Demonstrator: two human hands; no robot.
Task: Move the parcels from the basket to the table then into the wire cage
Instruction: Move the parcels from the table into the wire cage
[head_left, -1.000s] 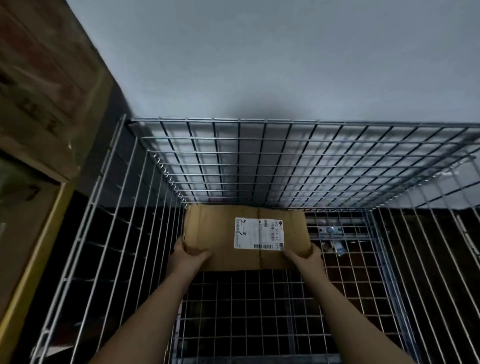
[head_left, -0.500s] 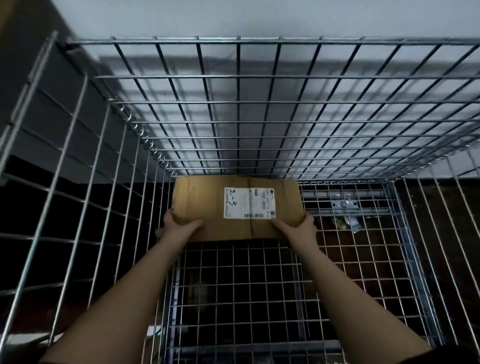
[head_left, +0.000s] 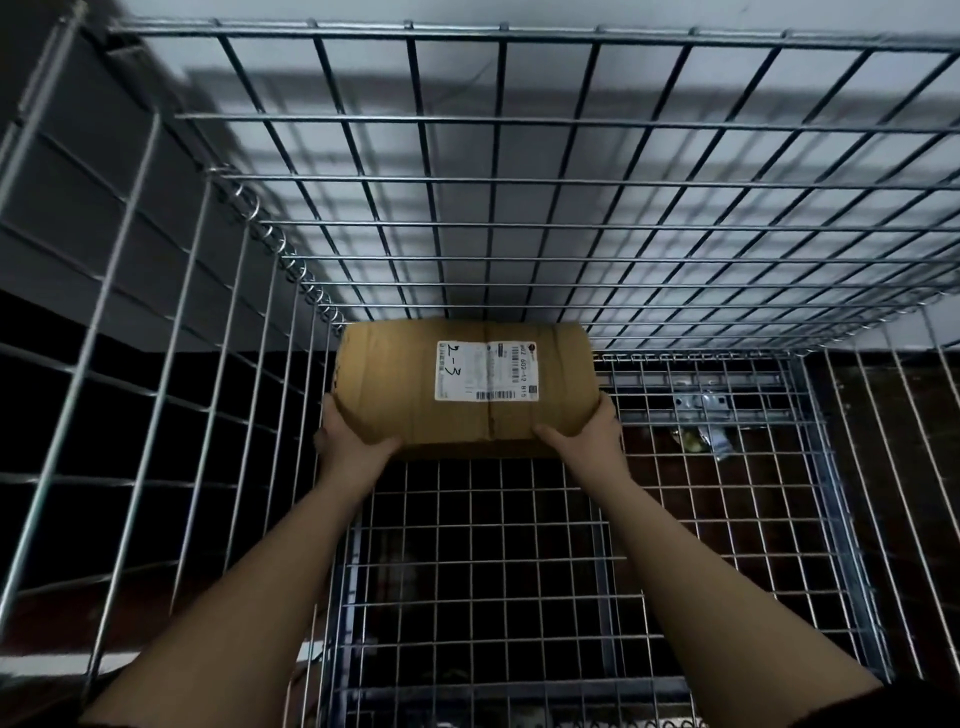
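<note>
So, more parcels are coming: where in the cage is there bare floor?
Bare wire floor lies between the brown cardboard parcel and the near edge, and right toward the metal latch. The back-left corner is taken.

The fingers of both hands are hidden behind the parcel (head_left: 467, 384); only the thumbs show on its top. The small print on its label (head_left: 485, 370) is too fine to read. The wire cage (head_left: 519, 119) runs off every edge, and the metal piece (head_left: 698, 402) beneath its floor is too dim to identify.
</note>
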